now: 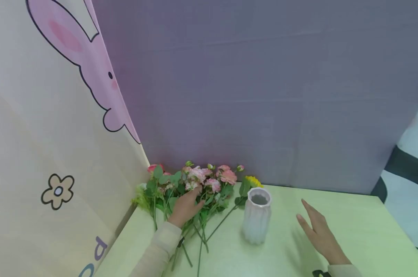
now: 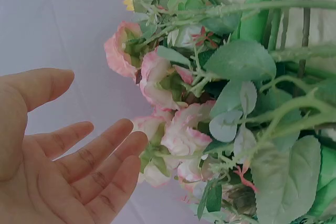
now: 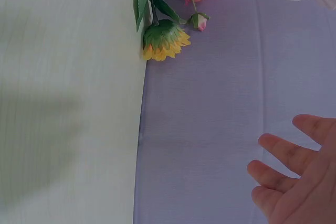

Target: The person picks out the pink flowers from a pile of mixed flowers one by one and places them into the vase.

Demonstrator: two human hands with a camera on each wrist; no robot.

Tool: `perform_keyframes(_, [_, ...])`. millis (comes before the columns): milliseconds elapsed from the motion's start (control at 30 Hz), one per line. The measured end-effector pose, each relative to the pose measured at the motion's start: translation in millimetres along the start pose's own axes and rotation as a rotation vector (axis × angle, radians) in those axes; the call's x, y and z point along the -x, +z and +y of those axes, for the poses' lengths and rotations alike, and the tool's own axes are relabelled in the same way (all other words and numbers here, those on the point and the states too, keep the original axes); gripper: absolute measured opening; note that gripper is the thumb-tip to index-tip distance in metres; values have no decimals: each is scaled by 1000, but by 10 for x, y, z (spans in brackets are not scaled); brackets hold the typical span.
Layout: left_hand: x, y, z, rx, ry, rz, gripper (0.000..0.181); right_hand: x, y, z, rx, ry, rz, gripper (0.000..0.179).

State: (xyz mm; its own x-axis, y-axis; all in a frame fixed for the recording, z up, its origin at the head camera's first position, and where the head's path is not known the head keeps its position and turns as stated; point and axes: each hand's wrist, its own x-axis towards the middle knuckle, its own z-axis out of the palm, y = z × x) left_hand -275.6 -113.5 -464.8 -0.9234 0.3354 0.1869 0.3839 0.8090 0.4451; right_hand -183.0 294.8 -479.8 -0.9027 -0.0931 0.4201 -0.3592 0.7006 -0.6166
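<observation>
Several artificial flowers with pink and white blooms (image 1: pixel 213 185) lie in a heap on the left of the table, their green stems toward the front. Over this heap reaches my left hand (image 1: pixel 186 207), its fingertips right at the pink blooms (image 2: pixel 185 135) and nothing gripped. In the left wrist view its fingers and thumb are spread. A white ribbed vase (image 1: pixel 256 219) stands upright to the right of the heap. My right hand (image 1: pixel 317 231) hovers right of the vase, fingers extended and holding nothing. Behind the vase lies a yellow sunflower (image 1: pixel 253 181), partly hidden by it.
The pale green table (image 1: pixel 350 215) meets a grey-purple cloth backdrop (image 1: pixel 264 96) at its far edge. On the left hangs a light curtain (image 1: pixel 74 154) with a pink cartoon figure. Another printed cartoon panel (image 1: pixel 407 181) is at the right.
</observation>
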Motion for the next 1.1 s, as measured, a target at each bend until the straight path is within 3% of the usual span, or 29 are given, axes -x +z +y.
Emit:
perform_keyframes(267, [47, 88, 47, -28, 22, 27, 48, 16, 119, -95, -115, 33, -1, 52])
perform_keyframes(433, [40, 177, 70, 20, 33, 4, 45, -6, 229, -195, -151, 34, 20, 54])
perform_keyframes(767, [92, 434, -5, 30, 37, -25, 37, -127, 558, -461, -250, 48, 55, 71])
perform_keyframes(1100, [142, 676, -35, -40, 13, -20, 31, -309, 816, -662, -443, 160, 114, 91])
